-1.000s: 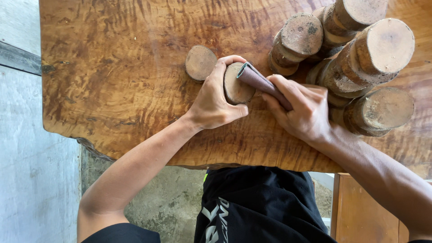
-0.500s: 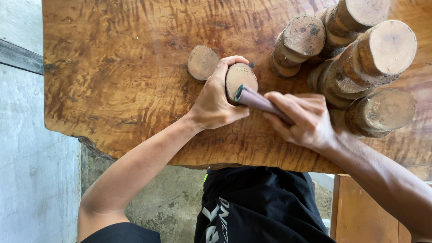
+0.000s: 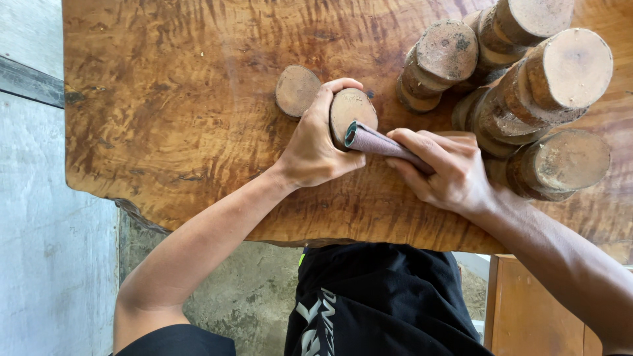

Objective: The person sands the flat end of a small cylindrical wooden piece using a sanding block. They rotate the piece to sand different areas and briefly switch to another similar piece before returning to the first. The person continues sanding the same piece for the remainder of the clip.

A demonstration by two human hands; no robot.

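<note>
My left hand (image 3: pixel 315 146) grips a small round wooden disc (image 3: pixel 353 112) held on edge over a glossy wooden slab (image 3: pixel 178 112). My right hand (image 3: pixel 446 170) holds a rolled piece of brownish sandpaper (image 3: pixel 381 142), and its tip presses against the disc's lower edge. A second small wooden disc (image 3: pixel 296 89) lies flat on the slab just left of my left hand's fingers.
Several short bark-edged log sections (image 3: pixel 527 86) stand clustered at the right of the slab, close to my right hand. The slab's wavy front edge (image 3: pixel 217 227) runs just above my dark clothing. Grey concrete (image 3: pixel 39 217) lies to the left; a wooden cabinet (image 3: pixel 527 310) sits lower right.
The sandpaper roll has slid along the disc's edge, from its upper part down toward its lower side. My left hand keeps the disc in place.
</note>
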